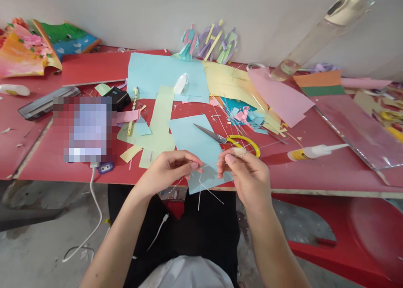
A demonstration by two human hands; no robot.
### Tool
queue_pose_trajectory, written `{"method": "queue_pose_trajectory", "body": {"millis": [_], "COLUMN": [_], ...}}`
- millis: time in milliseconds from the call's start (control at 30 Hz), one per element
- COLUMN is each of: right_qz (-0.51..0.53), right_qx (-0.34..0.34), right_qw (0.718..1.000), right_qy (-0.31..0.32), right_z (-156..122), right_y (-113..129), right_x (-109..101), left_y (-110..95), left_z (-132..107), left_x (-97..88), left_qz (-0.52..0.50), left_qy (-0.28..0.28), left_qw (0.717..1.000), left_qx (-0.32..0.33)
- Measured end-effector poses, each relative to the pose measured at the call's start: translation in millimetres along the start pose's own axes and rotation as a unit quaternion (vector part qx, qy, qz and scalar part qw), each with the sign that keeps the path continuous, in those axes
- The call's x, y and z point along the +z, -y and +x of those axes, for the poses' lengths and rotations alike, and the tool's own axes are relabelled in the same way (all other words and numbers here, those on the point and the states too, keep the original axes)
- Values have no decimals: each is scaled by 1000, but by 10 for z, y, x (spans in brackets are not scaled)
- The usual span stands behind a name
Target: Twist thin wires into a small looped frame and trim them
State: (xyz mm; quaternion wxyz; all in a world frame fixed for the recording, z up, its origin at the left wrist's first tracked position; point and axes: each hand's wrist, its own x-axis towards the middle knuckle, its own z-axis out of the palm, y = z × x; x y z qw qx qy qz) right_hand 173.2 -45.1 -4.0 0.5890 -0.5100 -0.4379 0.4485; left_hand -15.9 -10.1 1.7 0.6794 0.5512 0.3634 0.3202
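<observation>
My left hand (176, 170) pinches a thin bent wire (199, 191) between thumb and fingertips at the table's front edge. Two thin ends of this wire hang down below the fingers. Close by on the right, my right hand (247, 172) has its thumb pressed to its curled fingers; whatever it may hold is too small to make out. Under both hands lies a light blue paper sheet (192, 137). Scissors with yellow handles (244, 142) lie just beyond my right hand, blades pointing left. Several thin wires (231, 120) are strewn behind them.
To the right lies a glue bottle (310, 152), with a pink sheet (280, 97) behind. Small paper figures (189, 42) lean on the wall beside a tall clear tube (310, 40). On the left are a blurred-out device (90, 128), its white cable (94, 195) and a patterned pencil (132, 111).
</observation>
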Motion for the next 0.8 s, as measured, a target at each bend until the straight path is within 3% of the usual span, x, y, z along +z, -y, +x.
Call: {"method": "queue_pose_trajectory", "body": {"millis": [233, 500, 800], "right_qz": [29, 55, 77], "right_qx": [-28, -28, -26], "right_qw": [999, 995, 991], "right_qy": [-29, -73, -104], "right_z": [32, 72, 180], "right_y": [-52, -105, -137], "right_x": [-23, 13, 141], "left_y": [2, 24, -438], "left_z": [-23, -74, -55], "left_x": [1, -18, 47], "left_qz": [-26, 82, 202], "left_qy": [23, -80, -145], "left_qw": [999, 984, 911], "left_qx": [-19, 140, 328]}}
